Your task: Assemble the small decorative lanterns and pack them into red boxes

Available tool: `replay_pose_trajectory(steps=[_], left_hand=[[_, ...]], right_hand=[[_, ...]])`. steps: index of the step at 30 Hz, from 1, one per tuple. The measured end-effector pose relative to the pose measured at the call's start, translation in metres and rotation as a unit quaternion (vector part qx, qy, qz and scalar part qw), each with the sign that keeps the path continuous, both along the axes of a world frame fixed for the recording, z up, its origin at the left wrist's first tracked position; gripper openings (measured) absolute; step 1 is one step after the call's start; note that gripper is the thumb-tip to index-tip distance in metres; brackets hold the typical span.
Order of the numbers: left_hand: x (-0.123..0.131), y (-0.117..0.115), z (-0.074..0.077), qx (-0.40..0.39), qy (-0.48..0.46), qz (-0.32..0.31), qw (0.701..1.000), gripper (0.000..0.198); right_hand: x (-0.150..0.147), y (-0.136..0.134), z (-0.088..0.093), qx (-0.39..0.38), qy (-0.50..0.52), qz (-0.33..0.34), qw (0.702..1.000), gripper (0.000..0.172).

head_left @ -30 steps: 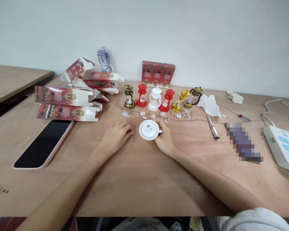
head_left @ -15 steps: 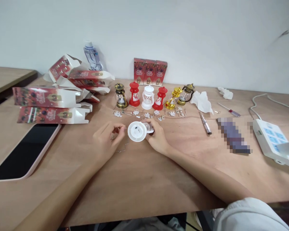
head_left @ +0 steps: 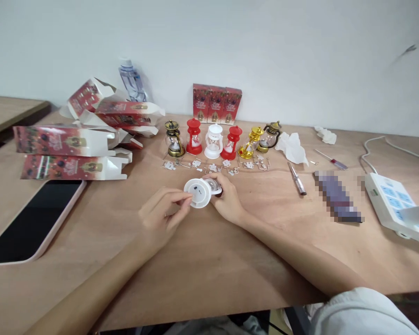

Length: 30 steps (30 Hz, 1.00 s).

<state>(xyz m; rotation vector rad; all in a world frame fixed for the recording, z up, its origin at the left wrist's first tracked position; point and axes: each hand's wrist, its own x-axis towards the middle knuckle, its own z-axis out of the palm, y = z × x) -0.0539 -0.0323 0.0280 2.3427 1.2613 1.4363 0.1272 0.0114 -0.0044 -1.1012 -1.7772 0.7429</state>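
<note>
A small white lantern [head_left: 204, 203] lies on its side in my right hand [head_left: 228, 201], its round underside facing me. Within that base's rim are small dark marks or slots. My left hand [head_left: 167, 208] has thumb and fingertips pinched together at the left edge of the base, and what is between them, if anything, is too small to make out. Beyond my hands stands a row of lanterns: a white one [head_left: 214, 144], a red one [head_left: 194, 139], a gold one [head_left: 252, 143] and several others. Bent wires with small metal pieces [head_left: 212, 167] lie before them.
Opened red boxes [head_left: 63, 167] and a phone [head_left: 38, 218] lie at left, a water bottle [head_left: 132, 83] behind. Red boxes [head_left: 216, 103] stand against the wall. Rightward are screwdrivers [head_left: 296, 179], crumpled tissue [head_left: 291, 148], a pixelated object [head_left: 338, 195] and a power strip [head_left: 391, 200].
My left hand has moved right, its fingertips now at the base of the lantern. The bent wire seen below that hand earlier no longer shows. The lantern has tilted slightly in my right hand.
</note>
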Motion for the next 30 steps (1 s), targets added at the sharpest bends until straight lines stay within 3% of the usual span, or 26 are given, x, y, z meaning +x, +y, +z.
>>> replay_pose_trajectory(steps=[9, 17, 25, 30], left_hand=[[0.0011, 0.002, -0.0003, 0.054, 0.017, 0.012, 0.998, 0.007], [-0.0029, 0.0019, 0.0025, -0.048, 0.026, 0.015, 0.998, 0.022], [-0.0028, 0.0036, 0.0023, 0.08, 0.041, -0.02, 0.996, 0.009], [-0.0031, 0.0049, 0.0019, 0.071, 0.053, -0.032, 0.996, 0.01]], right_hand=[[0.001, -0.0002, -0.002, -0.028, 0.017, 0.002, 0.999, 0.032], [0.0008, -0.0005, -0.0019, -0.021, 0.01, 0.002, 1.0, 0.035], [0.0005, -0.0016, -0.0002, -0.012, -0.004, 0.003, 1.0, 0.036], [0.0006, -0.0015, 0.0002, -0.013, -0.013, 0.006, 1.0, 0.035]])
